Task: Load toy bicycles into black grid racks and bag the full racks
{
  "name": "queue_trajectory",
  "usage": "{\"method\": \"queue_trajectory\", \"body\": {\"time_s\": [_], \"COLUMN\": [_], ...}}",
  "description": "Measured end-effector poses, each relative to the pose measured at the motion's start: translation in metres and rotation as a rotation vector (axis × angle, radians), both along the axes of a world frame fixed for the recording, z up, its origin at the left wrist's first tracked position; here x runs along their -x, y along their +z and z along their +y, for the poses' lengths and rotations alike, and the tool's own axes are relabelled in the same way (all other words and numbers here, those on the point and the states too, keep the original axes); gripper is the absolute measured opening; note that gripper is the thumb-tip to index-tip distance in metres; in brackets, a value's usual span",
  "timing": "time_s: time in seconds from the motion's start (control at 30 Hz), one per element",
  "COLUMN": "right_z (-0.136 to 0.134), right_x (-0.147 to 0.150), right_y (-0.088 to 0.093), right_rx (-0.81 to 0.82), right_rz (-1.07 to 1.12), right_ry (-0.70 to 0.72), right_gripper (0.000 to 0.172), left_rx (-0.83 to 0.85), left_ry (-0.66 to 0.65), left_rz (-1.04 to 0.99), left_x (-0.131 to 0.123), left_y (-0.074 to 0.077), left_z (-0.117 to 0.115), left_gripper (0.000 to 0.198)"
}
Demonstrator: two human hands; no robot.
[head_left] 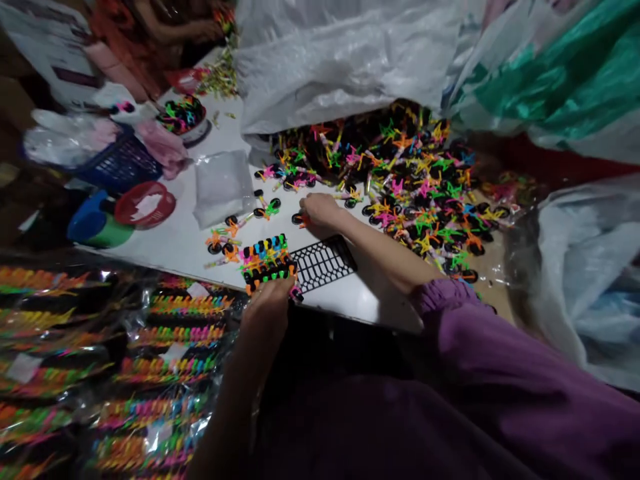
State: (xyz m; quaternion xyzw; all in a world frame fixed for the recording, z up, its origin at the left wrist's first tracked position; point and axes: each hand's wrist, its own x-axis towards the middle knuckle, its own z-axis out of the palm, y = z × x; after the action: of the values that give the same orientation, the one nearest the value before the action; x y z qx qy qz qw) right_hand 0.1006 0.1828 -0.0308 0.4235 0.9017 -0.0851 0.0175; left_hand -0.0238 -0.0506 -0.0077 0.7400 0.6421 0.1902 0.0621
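A white table [165,243] runs across the view, with large translucent plastic sacks [340,60] along its far edge and a shiny green plastic sheet [545,73] at upper right. A purple sleeve [500,373] fills the lower right. At lower left, clear plastic packs of multicoloured toy strips [170,373] lie stacked beside the table. A big heap of small neon plastic toys with black wheels [405,173] spreads across the far side of the table. Further left stand a blue plastic basket [120,163], a round red lid [145,203], and a blue-and-green container [97,220]. At top left, a co-worker's arm [165,23] reaches across near a loose pile of toy pieces.

Near the table's front edge lies a flat black plastic lattice [323,263]. Beside it, a tight row of wheeled toys [267,260] stands packed together. The left hand [267,310] rests on this row, its fingers spread across the nearest toys; whether they grip, I cannot tell. The right hand [320,210] reaches toward the heap, its fingers curled narrowly around a single small black-wheeled toy [299,218].
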Motion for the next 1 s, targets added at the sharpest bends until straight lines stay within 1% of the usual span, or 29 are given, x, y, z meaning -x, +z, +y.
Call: {"method": "queue_trajectory", "body": {"time_s": [0.1, 0.23, 0.3, 0.37, 0.43, 0.5, 0.57, 0.6, 0.67, 0.73, 0.77, 0.87, 0.9, 0.93, 1.0], "right_z": [-0.011, -0.016, -0.023, -0.041, -0.070, -0.107, -0.141, -0.155, -0.172, -0.179, -0.179, -0.176, -0.176, -0.177, -0.181], "right_x": [-0.017, -0.030, -0.038, -0.050, -0.060, -0.062, -0.057, -0.051, -0.040, -0.032, -0.030, -0.031, -0.032, -0.033, -0.033], "right_y": [0.003, 0.017, 0.024, 0.029, 0.030, 0.024, 0.013, 0.006, -0.007, -0.018, -0.022, -0.026, -0.026, -0.025, -0.024], "right_rx": [0.038, 0.060, 0.076, 0.074, 0.087, 0.134, 0.184, 0.188, 0.164, 0.122, 0.105, 0.074, 0.069, 0.067, 0.077], "right_rz": [-0.030, -0.053, -0.046, 0.008, 0.125, 0.265, 0.359, 0.389, 0.430, 0.468, 0.482, 0.484, 0.475, 0.464, 0.443], "right_ry": [-0.057, -0.162, -0.211, -0.242, -0.212, -0.092, 0.050, 0.093, 0.101, 0.073, 0.065, 0.076, 0.080, 0.080, 0.066], "right_gripper": [0.030, 0.029, 0.028, 0.029, 0.030, 0.029, 0.028, 0.027, 0.025, 0.025, 0.025, 0.023, 0.022, 0.021, 0.020], "left_rx": [-0.034, -0.057, -0.055, -0.063, -0.071, -0.063, -0.051, -0.050, -0.072, -0.115, -0.141, -0.201, -0.200, -0.186, -0.130], "left_ry": [-0.023, -0.030, -0.023, -0.037, -0.052, -0.067, -0.072, -0.076, -0.085, -0.080, -0.056, 0.058, 0.069, 0.053, -0.038], "left_rz": [0.028, 0.014, -0.005, -0.025, -0.046, -0.067, -0.077, -0.082, -0.112, -0.168, -0.197, -0.226, -0.204, -0.168, -0.076], "left_x": [-0.003, -0.007, -0.009, -0.010, -0.011, -0.012, -0.013, -0.013, -0.010, -0.004, 0.000, 0.014, 0.016, 0.017, 0.013], "left_y": [0.000, 0.006, 0.010, 0.013, 0.015, 0.016, 0.016, 0.016, 0.016, 0.019, 0.021, 0.029, 0.030, 0.031, 0.028], "left_z": [0.000, -0.002, -0.002, -0.003, -0.003, -0.003, -0.003, -0.004, -0.005, -0.008, -0.009, -0.014, -0.015, -0.016, -0.016], "left_gripper": [0.033, 0.030, 0.030, 0.029, 0.029, 0.029, 0.030, 0.031, 0.032, 0.031, 0.031, 0.028, 0.026, 0.026, 0.029]}}
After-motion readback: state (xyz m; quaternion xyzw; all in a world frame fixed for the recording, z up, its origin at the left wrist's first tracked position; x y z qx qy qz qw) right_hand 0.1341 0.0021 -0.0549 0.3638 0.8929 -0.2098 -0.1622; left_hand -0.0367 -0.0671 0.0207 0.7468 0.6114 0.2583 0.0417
